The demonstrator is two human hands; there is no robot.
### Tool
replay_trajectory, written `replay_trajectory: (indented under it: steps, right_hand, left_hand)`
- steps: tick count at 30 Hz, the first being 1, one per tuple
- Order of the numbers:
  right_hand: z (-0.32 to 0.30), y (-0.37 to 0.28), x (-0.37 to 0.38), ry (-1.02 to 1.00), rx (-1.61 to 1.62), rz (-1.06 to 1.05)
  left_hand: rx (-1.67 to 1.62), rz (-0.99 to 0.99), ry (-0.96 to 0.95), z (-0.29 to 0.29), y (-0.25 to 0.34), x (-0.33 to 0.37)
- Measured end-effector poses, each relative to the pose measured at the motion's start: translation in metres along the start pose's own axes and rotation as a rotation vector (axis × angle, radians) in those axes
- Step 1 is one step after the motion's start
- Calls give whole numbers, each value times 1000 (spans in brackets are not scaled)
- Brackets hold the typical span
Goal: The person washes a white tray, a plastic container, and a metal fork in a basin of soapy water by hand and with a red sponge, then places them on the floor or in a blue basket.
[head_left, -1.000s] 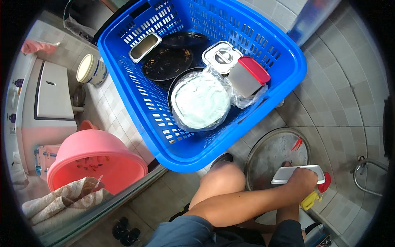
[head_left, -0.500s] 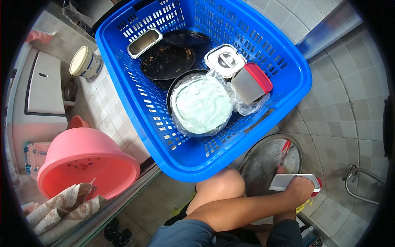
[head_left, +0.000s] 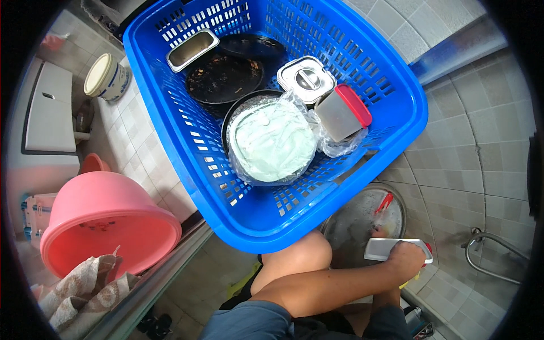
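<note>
Clamping a pale container [head_left: 378, 249] at a sudsy basin [head_left: 362, 209], the left hand [head_left: 407, 258] seems mid-wash, steadiness likely needed next; the right hand [head_left: 378, 231], mostly hidden, cannot be read.

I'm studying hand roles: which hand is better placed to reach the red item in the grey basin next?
Probably the right hand: its visible part seems close to the red item in the grey basin, while the left hand grips the white container.
</note>
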State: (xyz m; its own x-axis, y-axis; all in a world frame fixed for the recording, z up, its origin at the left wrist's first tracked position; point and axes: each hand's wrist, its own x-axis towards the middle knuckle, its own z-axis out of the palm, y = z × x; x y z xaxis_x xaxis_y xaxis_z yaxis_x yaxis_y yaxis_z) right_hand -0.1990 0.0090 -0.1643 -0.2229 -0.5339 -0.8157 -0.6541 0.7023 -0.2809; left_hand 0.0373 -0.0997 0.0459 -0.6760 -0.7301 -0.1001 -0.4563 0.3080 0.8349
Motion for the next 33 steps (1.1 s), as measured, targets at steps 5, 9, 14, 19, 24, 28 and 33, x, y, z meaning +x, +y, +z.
replay_trajectory:
  steps: [5,9,14,19,24,28,33]
  right_hand:
    - [-57,-56,-28,-17,128,-75]
    - [-119,-107,-54,1,186,-183]
    - [-210,-173,-93,421,-223,-458]
    - [-150,-381,-176,614,-425,-854]
    - [-105,-502,-158,546,-718,-1344]
    - [-76,-556,-108,406,-968,-988]
    - [-40,-566,-87,508,-1656,-1221]
  left_hand:
    - [189,-125,-88,5,9,-3]
    - [239,-69,-82,5,-1,-11]
    - [303,-41,-237,-8,0,-11]
    - [323,-25,-287,3,3,-11]
    - [307,0,-318,14,5,-11]
    - [284,20,-355,7,12,-9]
    - [231,-21,-368,9,6,-6]
